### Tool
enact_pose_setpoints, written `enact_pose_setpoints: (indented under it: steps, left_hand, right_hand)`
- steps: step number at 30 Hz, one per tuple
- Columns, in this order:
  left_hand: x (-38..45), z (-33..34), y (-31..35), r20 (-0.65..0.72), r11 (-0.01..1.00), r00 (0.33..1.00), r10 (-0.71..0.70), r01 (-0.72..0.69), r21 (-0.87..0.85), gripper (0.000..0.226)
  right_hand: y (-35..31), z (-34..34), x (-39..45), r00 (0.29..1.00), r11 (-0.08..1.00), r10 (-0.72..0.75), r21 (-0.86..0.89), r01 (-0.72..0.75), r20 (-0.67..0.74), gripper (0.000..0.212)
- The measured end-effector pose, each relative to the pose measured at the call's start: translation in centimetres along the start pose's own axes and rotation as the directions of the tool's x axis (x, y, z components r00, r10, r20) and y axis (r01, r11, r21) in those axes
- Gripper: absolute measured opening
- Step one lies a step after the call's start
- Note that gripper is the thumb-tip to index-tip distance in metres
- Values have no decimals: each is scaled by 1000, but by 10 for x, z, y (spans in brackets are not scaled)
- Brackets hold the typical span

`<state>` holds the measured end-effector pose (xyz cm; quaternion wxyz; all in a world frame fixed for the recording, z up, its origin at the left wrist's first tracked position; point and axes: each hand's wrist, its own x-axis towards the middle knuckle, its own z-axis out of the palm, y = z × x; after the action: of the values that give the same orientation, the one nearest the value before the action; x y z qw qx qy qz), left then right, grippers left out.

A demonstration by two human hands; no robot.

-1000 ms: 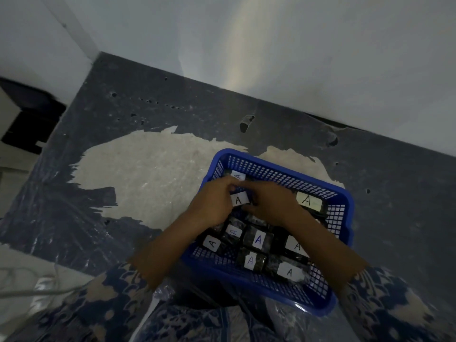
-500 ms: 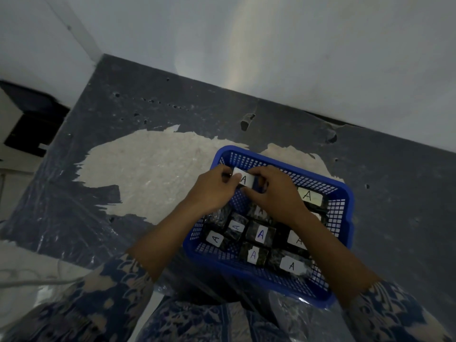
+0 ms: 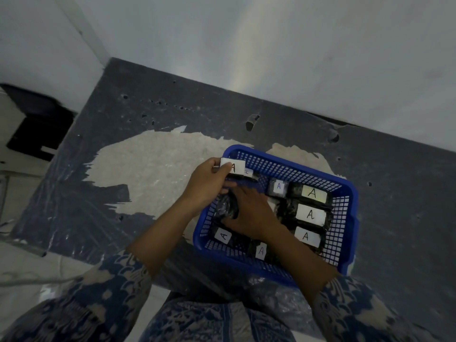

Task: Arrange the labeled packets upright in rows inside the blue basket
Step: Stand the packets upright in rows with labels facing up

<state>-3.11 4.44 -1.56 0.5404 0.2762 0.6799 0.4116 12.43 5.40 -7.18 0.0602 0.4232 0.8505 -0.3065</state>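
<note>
A blue mesh basket [image 3: 345, 218] sits on the dark tabletop and holds several dark packets with white labels marked "A". My left hand [image 3: 209, 183] grips one labeled packet [image 3: 235, 167] at the basket's far left corner, above the rim. My right hand [image 3: 251, 211] reaches down into the basket's left half and rests on a dark packet [image 3: 225, 208]; whether it grips it is unclear. Three labeled packets [image 3: 310, 214] stand in a column along the right side. Others lie near the front wall [image 3: 223, 236].
The tabletop [image 3: 148, 114] is dark with a large pale worn patch [image 3: 153, 166] left of the basket. A white wall runs behind. Crinkled clear plastic [image 3: 276, 292] lies at the table's near edge, under my patterned sleeves. A dark gap [image 3: 37, 129] opens at the far left.
My left hand has carried the labeled packet left and up to the basket's far left corner. My right hand let go of it and dropped into the basket onto another packet.
</note>
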Motion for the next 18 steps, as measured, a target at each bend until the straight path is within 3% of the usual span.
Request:
enact_pose_setpoints:
  steps: [4,7,10,14,16,18]
  left_hand:
    - [2,-6,-2,17,996,999,-36,37,-84,17]
    - [3,-8,-3,42,993,998,-49,53,-109,18]
    - [4,-8,-1,71,995,996,-63,68,-78,21]
    - [4,-8,-2,89,998,995,-44,47,-32,20]
    - [4,-8,-4,86,998,996,-27,31,-48,18]
    - [4,-8,-7,68,996,997,-21,27,-89,10]
  right_hand:
    - [2,-12,-7,989,965,69,259,-32,-133,76]
    - [4,-18,-22,992,1000,23,-9,-24,-123,80]
    - [-4,-11,-36,999,971,-24,-238,35,47,81]
    - [-13,-1,-35,973,965,92,-259,-36,209,77]
    - [-24,3,-29,974,971,191,-166,-170,121,68]
    - [-35,9,-19,964,947,260,-183,-265,-49,56]
